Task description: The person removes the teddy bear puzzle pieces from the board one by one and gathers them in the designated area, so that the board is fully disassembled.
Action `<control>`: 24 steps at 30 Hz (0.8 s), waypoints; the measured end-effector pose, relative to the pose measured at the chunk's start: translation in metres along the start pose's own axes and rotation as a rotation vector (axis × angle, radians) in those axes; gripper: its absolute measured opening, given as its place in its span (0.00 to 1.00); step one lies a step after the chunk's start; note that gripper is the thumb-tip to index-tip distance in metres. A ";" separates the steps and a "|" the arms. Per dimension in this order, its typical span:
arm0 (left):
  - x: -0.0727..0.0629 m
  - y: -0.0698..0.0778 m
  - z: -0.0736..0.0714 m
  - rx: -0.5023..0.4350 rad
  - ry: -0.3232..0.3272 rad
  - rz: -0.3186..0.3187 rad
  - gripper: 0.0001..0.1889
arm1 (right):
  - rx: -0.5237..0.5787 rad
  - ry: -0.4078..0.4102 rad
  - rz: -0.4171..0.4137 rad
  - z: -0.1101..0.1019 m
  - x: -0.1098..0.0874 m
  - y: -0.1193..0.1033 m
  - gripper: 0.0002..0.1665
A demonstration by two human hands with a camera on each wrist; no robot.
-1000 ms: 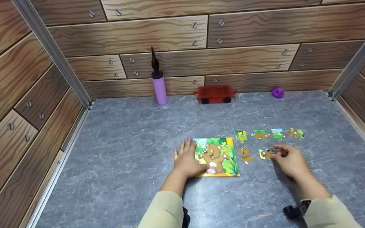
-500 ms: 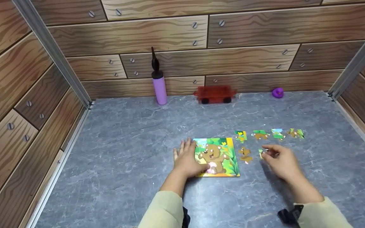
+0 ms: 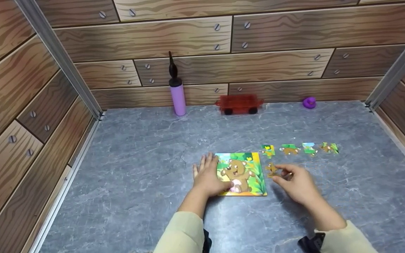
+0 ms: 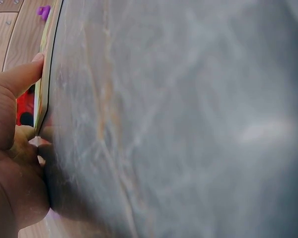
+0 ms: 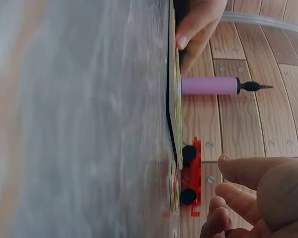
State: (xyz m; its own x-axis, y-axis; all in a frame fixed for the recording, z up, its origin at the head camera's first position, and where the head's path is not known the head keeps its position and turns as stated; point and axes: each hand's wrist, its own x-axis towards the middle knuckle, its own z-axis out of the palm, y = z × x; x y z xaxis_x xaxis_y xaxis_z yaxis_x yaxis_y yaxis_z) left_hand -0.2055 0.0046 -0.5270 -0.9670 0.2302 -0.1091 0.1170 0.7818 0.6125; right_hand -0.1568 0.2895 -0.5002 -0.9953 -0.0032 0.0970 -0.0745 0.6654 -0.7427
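A square bear puzzle [image 3: 253,177] lies flat on the grey table. My left hand [image 3: 206,179] rests over its left side, fingers spread and thumb across the lower part. Just right of the puzzle, a brown bear piece [image 3: 270,169] shows at the fingertips of my right hand [image 3: 297,181]. In the right wrist view, my right hand [image 5: 258,193] hovers above the table, thumb and fingers apart with no piece between them. It covers part of the nearer row in the head view. The left wrist view shows my left thumb [image 4: 22,77] on the puzzle's edge.
Behind, a row holds a yellow-green piece [image 3: 268,150], a brown-green piece [image 3: 290,149], a blue-green piece [image 3: 309,148] and a brown piece [image 3: 329,147]. Along the back wall stand a purple pump [image 3: 178,100], a red wagon [image 3: 240,104] and a purple duck [image 3: 309,102].
My right hand has moved left from the second piece of the nearer row to the brown piece beside the puzzle. That second piece is now out of sight. My left hand has stayed put.
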 end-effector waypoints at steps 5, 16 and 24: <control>0.000 0.001 0.000 0.013 -0.001 0.001 0.58 | 0.022 -0.040 -0.020 0.008 -0.002 -0.005 0.25; -0.002 0.002 -0.001 -0.013 -0.002 -0.002 0.58 | 0.084 -0.179 0.018 0.023 -0.007 -0.014 0.33; 0.000 -0.001 0.001 -0.003 0.002 0.002 0.58 | 0.075 -0.241 0.053 0.030 -0.008 -0.016 0.34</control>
State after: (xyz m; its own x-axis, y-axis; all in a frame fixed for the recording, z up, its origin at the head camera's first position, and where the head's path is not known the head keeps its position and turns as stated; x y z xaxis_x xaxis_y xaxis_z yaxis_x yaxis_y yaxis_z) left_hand -0.2053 0.0048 -0.5283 -0.9671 0.2311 -0.1063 0.1186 0.7795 0.6150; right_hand -0.1496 0.2566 -0.5087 -0.9833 -0.1537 -0.0976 -0.0172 0.6124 -0.7904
